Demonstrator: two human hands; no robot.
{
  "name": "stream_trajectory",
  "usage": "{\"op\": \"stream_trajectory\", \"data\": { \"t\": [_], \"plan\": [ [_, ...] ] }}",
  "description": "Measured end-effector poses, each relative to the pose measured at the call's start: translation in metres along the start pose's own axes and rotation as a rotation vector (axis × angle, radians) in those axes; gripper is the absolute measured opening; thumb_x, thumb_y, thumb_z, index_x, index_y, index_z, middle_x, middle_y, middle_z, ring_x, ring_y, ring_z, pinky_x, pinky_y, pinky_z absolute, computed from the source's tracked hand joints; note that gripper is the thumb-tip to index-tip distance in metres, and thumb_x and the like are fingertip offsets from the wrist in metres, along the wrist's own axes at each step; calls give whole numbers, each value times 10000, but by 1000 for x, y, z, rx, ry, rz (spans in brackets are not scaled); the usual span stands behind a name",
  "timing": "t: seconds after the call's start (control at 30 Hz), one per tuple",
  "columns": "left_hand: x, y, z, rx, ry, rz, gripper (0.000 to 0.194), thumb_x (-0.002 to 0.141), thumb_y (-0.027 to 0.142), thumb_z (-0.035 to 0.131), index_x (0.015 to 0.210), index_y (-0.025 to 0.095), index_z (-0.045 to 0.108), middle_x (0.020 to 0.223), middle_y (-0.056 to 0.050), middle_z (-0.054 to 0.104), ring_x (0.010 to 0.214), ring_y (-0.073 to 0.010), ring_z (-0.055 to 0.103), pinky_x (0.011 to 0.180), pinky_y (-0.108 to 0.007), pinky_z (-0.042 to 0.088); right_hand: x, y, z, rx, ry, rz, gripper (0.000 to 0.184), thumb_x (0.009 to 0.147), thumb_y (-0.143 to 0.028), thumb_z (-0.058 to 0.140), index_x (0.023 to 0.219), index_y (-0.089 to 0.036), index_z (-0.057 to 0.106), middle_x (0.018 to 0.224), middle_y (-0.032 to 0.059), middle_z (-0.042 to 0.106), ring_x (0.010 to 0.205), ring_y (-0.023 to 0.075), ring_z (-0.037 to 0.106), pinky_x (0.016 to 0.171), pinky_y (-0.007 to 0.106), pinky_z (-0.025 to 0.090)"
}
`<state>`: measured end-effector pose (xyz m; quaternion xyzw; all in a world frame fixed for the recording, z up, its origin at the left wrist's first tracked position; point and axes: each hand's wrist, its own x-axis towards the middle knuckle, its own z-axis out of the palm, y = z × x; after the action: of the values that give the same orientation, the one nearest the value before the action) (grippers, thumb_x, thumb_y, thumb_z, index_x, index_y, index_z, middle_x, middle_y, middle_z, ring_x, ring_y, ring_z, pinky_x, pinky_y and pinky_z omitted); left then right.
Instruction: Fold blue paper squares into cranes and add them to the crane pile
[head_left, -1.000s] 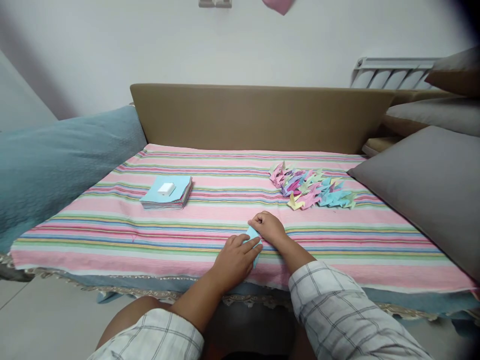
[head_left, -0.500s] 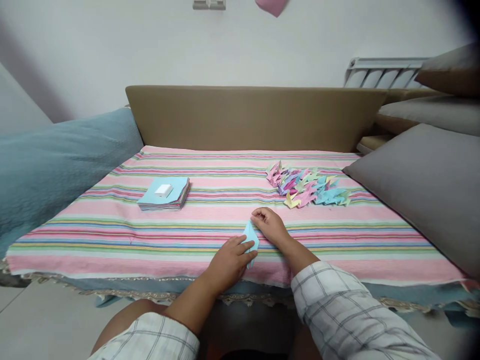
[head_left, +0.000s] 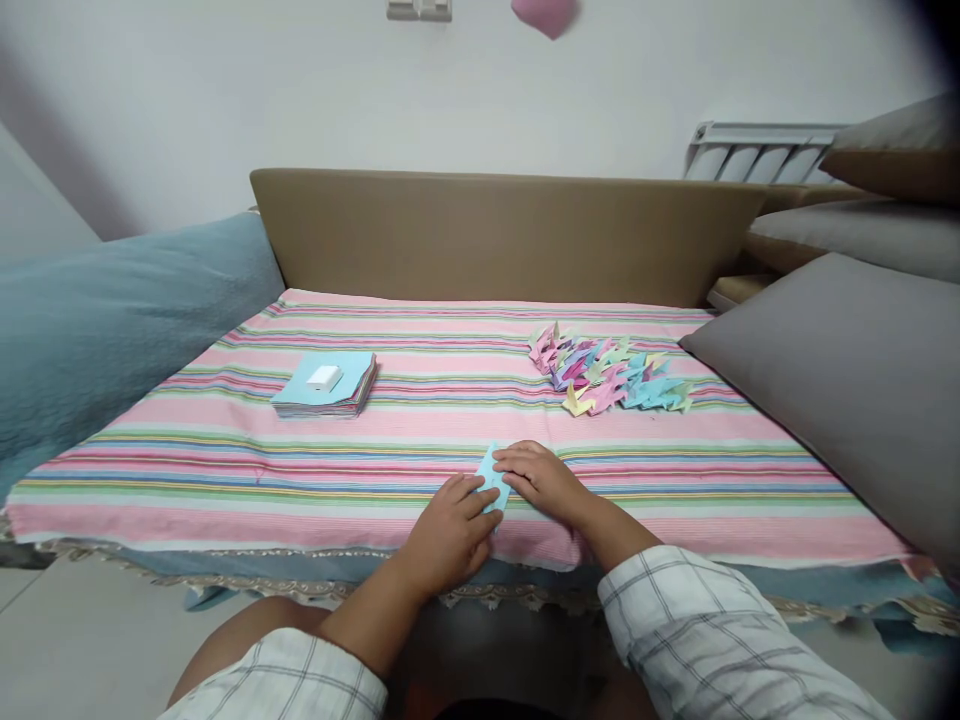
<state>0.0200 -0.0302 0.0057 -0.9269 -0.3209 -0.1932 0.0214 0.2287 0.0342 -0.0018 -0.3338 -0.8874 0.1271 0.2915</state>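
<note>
Striped cloth [head_left: 420,430] spread under everything; brown backrest [head_left: 487,235] along its far side. Pile of folded paper cranes [head_left: 600,372] beyond my right hand [head_left: 549,485], to its right. Stack of paper [head_left: 326,390], well apart, beyond and to the left of my left hand [head_left: 452,535].

Change from half a second ago: my right fingers have left the far tip and now lie over the right side of the blue folded paper [head_left: 487,468]. Left fingers remain across its lower left.

Grip: neither hand clenched; both sets of fingers extended, resting on the paper against the cloth, between my hands, near the front edge. Long axis runs nearly straight away from me, narrow far tip toward the backrest. Smallest item: white block [head_left: 324,378] on the stack.
</note>
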Motion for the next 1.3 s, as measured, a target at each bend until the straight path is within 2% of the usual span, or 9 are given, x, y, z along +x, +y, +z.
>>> {"op": "stream_trajectory", "data": {
  "t": [0.13, 0.33, 0.43, 0.53, 0.63, 0.7, 0.87, 1.07, 1.3],
  "plan": [
    [2, 8, 8, 70, 35, -41, 345, 796, 379, 576, 1102, 221, 566, 1153, -65, 598, 1154, -260, 453, 1009, -509, 309, 1, -4, -2, -4, 13, 4, 241, 858, -222, 497, 1060, -218, 628, 1113, 68, 641, 1033, 190, 538, 929, 396, 401],
    [3, -2, 8, 182, 157, 0, 164, 880, 220, 481, 973, 246, 614, 1060, -17, 657, 1047, -181, 525, 1005, -460, 298, -2, -12, -5, -134, -28, -27, 309, 862, -200, 450, 1135, -242, 586, 1343, 60, 472, 1269, 231, 341, 1008, 447, 305],
    [0, -15, 2, 210, 216, -20, 168, 892, 216, 466, 927, 248, 628, 1027, 5, 676, 978, -160, 559, 1008, -450, 289, -3, -15, -5, -182, -68, -6, 299, 880, -242, 438, 1146, -248, 575, 1279, 58, 535, 1215, 224, 408, 1009, 462, 277],
    [-2, -23, 0, 242, 237, -82, 167, 886, 206, 475, 892, 249, 636, 1021, 23, 682, 953, -162, 572, 995, -441, 305, -3, -18, -1, -205, -42, 49, 285, 884, -294, 448, 1125, -229, 586, 1201, 76, 581, 1089, 218, 491, 963, 435, 319],
    [-1, -16, 3, 271, 202, -118, 187, 870, 211, 491, 989, 247, 630, 1145, -6, 635, 1066, -196, 533, 1013, -445, 299, -4, -19, 3, -218, -21, 86, 285, 874, -302, 465, 1119, -224, 589, 1180, 82, 584, 1059, 218, 493, 922, 408, 353],
    [0, -6, 6, 271, 147, -109, 302, 857, 249, 505, 1153, 246, 566, 1262, -37, 560, 1190, -222, 453, 1052, -463, 255, -4, -21, 4, -217, -26, 106, 290, 863, -289, 480, 1126, -226, 585, 1188, 79, 576, 1068, 218, 484, 916, 397, 361],
    [-2, 7, 9, 253, 60, -260, 625, 720, 544, 610, 1289, 346, 442, 1462, -88, 293, 1324, -331, 265, 1040, -582, 197, -4, -22, 4, -199, -43, 149, 306, 867, -271, 470, 1152, -226, 573, 1211, 71, 562, 1091, 216, 471, 926, 394, 362],
    [-8, 1, -3, 231, 40, -368, 539, 690, 543, 643, 1190, 374, 539, 1461, -100, 291, 1321, -353, 269, 1025, -603, 199, -5, -20, 5, -186, -49, 169, 312, 866, -294, 474, 1157, -241, 576, 1211, 69, 567, 1090, 210, 481, 931, 398, 365],
    [-13, 0, -9, 237, 8, -366, 525, 720, 442, 661, 1220, 367, 516, 1452, -110, 305, 1310, -338, 297, 1017, -585, 233, -5, -20, 6, -185, -34, 174, 316, 870, -294, 465, 1160, -240, 578, 1209, 69, 571, 1088, 215, 483, 928, 406, 372]
  ]
}}
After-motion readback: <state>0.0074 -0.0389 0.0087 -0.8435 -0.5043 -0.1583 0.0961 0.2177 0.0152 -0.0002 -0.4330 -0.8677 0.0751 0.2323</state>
